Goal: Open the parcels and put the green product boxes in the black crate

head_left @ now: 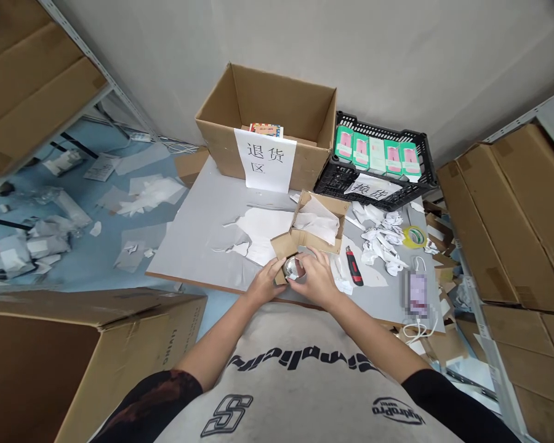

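Near the front edge of the table, my two hands meet around a shiny silver round object. My left hand is closed on a small brown cardboard box at the object's left side. Fingers of my right hand curl over the silver object from the right, gripping it; its underside is hidden. Just beyond my hands lies an open cardboard carton with white paper in it. A red and black utility knife rests to the right of my right hand.
Behind stand a large cardboard box with a paper sign and a black crate of green-and-pink boxes. Crumpled paper, yellow tape and a blurred phone-like device with a white cable lie right. Shelves with cartons flank the table.
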`<act>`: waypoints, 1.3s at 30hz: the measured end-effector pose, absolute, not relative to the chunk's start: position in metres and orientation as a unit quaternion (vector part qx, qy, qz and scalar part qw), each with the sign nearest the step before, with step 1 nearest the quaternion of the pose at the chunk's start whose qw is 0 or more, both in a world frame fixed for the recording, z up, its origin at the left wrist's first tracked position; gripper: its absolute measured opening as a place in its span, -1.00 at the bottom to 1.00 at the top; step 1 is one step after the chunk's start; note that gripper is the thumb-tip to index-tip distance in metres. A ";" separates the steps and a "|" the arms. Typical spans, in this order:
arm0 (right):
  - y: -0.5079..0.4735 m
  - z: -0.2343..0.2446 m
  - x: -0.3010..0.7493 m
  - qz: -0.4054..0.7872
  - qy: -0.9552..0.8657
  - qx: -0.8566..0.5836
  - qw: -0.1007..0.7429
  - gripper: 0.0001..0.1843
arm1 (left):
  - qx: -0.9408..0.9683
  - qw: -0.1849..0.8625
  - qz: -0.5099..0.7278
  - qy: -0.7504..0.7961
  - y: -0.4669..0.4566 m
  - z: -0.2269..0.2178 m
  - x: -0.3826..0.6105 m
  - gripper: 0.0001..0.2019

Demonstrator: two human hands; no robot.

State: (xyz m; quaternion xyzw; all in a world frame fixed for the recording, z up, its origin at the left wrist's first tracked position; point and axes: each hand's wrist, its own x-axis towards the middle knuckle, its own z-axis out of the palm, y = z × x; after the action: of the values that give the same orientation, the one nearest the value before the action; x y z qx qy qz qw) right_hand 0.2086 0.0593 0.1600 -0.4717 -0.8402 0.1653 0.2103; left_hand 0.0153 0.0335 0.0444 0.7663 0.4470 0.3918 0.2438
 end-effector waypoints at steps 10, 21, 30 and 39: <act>0.058 0.139 0.197 0.158 -0.839 -0.488 0.181 -0.58 | 0.752 0.238 0.385 0.479 0.024 0.037 0.012 -0.18; 0.060 0.137 0.219 0.210 -0.844 -0.454 0.194 -0.70 | 0.747 0.256 0.391 0.474 0.025 0.053 0.007 -0.06; 0.044 0.119 0.208 0.244 -0.814 -0.458 0.260 -0.35 | 0.554 0.444 0.483 0.513 0.026 0.083 0.018 -0.14; 0.045 0.124 0.213 0.306 -0.780 -0.467 0.283 -0.37 | 0.612 0.372 0.475 0.511 0.029 0.082 0.014 -0.68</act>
State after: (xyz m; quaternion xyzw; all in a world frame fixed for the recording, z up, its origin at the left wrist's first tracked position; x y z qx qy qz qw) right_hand 0.2133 0.0445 0.1241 -0.4665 -0.7800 0.3065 0.2830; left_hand 0.0142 0.0287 0.0824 0.6117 0.5111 0.4754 0.3722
